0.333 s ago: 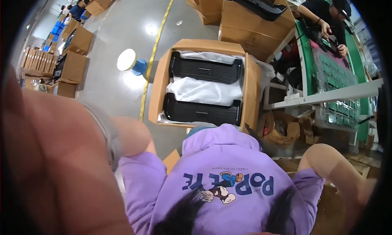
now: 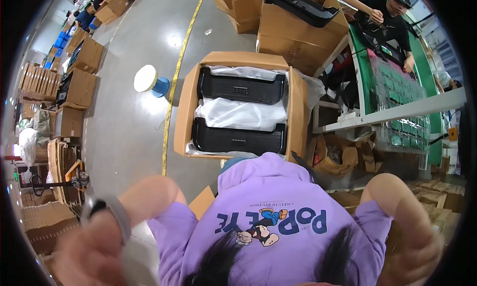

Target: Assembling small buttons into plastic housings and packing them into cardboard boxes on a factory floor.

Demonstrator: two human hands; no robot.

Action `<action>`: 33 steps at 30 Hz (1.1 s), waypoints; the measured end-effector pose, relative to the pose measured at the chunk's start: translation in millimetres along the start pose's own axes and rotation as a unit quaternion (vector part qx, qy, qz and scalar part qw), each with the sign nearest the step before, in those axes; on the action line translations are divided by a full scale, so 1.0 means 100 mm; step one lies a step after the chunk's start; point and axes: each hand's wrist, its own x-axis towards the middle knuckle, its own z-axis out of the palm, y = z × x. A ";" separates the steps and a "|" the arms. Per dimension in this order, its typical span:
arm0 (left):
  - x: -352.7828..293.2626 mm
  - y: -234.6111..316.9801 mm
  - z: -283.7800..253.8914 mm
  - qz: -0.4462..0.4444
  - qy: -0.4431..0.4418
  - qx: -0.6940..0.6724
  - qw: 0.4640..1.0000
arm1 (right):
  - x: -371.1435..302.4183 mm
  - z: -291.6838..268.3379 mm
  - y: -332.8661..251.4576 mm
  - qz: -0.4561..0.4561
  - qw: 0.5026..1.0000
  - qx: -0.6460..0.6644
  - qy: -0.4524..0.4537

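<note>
My left hand [image 2: 94, 248] hangs at the lower left, smeared by motion, with a grey band and watch [image 2: 117, 214] at the wrist. At the lower right, my right hand [image 2: 412, 256] is also blurred, its fingers curled inward as far as they show. Nothing can be made out in either hand. Beyond my purple hoodie [image 2: 278, 191] stands an open carton [image 2: 181, 127]. Two long black plastic trays with raised ends lie in it, a far one [image 2: 241, 85] and a near one [image 2: 238, 139]. White wrapping sheet [image 2: 238, 113] separates and lines them.
A white-topped stool [image 2: 145, 78] with a blue base stands left of the yellow floor line [image 2: 169, 112]. Behind are larger cartons [image 2: 298, 37] with another black tray [image 2: 298, 5] on top. At right, a co-worker sits at a green bench [image 2: 365, 72] holding green circuit boards [image 2: 405, 117].
My left arm has swung down and away from close in front of the view, uncovering cartons and a pallet truck. My right hand has turned inward. The co-worker's one hand has lifted.
</note>
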 end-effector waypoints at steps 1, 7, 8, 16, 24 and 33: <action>0.00 0.08 0.17 -0.002 -0.051 0.031 0.998 | -0.04 0.05 0.17 -0.034 0.999 0.034 0.005; -0.03 0.29 0.60 -0.008 -0.041 -0.051 0.998 | -0.05 0.31 0.02 -0.156 0.943 0.293 0.010; -0.01 0.31 0.60 -0.040 -0.043 -0.068 0.996 | -0.03 0.31 0.02 -0.154 0.940 0.305 0.017; -0.09 0.32 0.68 -0.013 -0.089 -0.322 0.942 | -0.06 0.13 -0.50 -0.256 0.953 0.080 -0.139; -0.12 0.51 0.66 -0.007 -0.109 -0.376 0.920 | -0.48 0.12 -0.48 -0.182 0.972 0.149 0.022; -0.90 1.63 0.23 0.068 -0.153 -0.374 0.912 | -0.67 0.07 0.03 -0.140 0.964 0.187 0.125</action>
